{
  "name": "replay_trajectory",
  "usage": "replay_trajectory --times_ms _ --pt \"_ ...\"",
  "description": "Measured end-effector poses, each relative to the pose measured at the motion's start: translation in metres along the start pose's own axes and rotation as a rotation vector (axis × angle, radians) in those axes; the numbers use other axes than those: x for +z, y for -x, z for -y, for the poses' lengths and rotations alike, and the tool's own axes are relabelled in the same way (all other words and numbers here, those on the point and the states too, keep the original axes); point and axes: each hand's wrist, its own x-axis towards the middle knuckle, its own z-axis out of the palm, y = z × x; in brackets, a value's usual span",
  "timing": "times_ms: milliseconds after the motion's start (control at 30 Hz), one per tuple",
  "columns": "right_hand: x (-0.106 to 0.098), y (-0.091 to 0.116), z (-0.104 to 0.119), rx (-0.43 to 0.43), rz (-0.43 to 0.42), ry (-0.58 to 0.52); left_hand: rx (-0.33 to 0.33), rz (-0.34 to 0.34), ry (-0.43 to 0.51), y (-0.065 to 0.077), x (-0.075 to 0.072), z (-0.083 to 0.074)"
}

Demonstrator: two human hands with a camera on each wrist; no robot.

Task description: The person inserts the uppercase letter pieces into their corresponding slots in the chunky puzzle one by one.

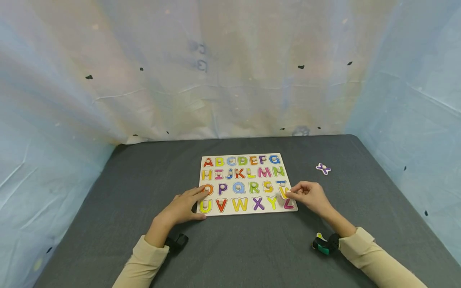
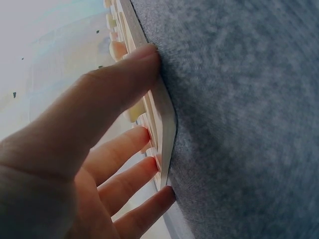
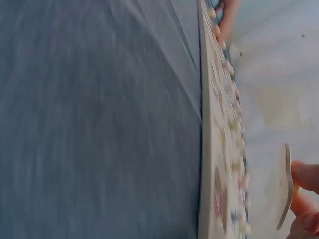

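Observation:
A wooden alphabet puzzle board [image 1: 230,213] with rows of coloured letters, many with round knobs, lies on the table. My left hand [image 1: 185,205] rests at its front left corner. The thumb [image 2: 142,62] lies against the front edge, and the fingers, spread and fairly straight, reach the left side. With thumb and fingertips, my right hand [image 1: 310,197] pinches a yellow letter piece [image 1: 283,193], partly hidden by the fingers, above the board near T and Z. From the right wrist view, this thin letter piece [image 3: 286,186] is tilted on edge, clear of the board.
To the right of the board lies a purple X piece [image 1: 323,169] with a knob. Another yellow piece [image 1: 319,236] shows partly behind the black strap [image 1: 325,244] on the right wrist. The dark grey table cloth [image 1: 237,252] meets hanging pale sheets [image 1: 230,100] at the back and sides.

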Motion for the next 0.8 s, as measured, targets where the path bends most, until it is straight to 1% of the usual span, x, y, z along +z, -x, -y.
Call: replay_trajectory --times_ms 167,333,633,800 --pt "0.020 -0.001 0.010 -0.035 0.039 -0.042 0.004 0.000 0.002 0.000 0.000 0.000" --pt "0.038 -0.001 0.021 -0.034 0.074 -0.113 -0.003 0.009 0.011 0.000 0.000 0.000" --pt "0.071 -0.006 0.038 -0.045 0.096 -0.179 -0.011 0.010 0.004 0.000 0.000 0.001" --pt "0.086 -0.009 0.047 -0.047 0.092 -0.191 -0.012 0.009 0.007 0.000 0.000 0.000"
